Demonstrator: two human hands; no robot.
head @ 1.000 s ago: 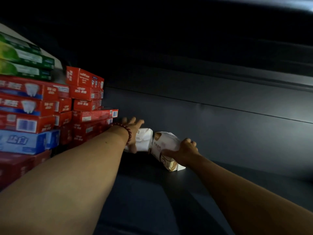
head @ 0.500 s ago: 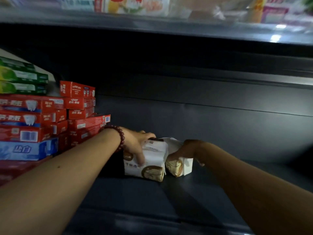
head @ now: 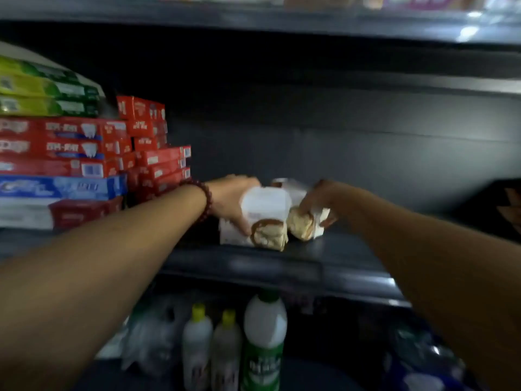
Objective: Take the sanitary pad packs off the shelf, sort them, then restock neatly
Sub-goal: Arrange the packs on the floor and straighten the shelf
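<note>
The nearer sanitary pad pack (head: 265, 207) is seen on the dark shelf (head: 253, 266), just right of the toothpaste box stack (head: 84, 153). It is held by the left hand (head: 232, 197), whose grip is clamped around its side. The farther sanitary pad pack (head: 303, 228), touching the nearer one, is pinched by the right hand (head: 320, 198), the grip closed on its front. Below the stack, white bottles (head: 197, 334) are seen.

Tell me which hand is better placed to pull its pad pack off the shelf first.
Left. The left hand grips the front pack, which stands nearest the shelf edge and partly overlaps the rear pack that the right hand holds, so it likely comes out first unobstructed.
</note>
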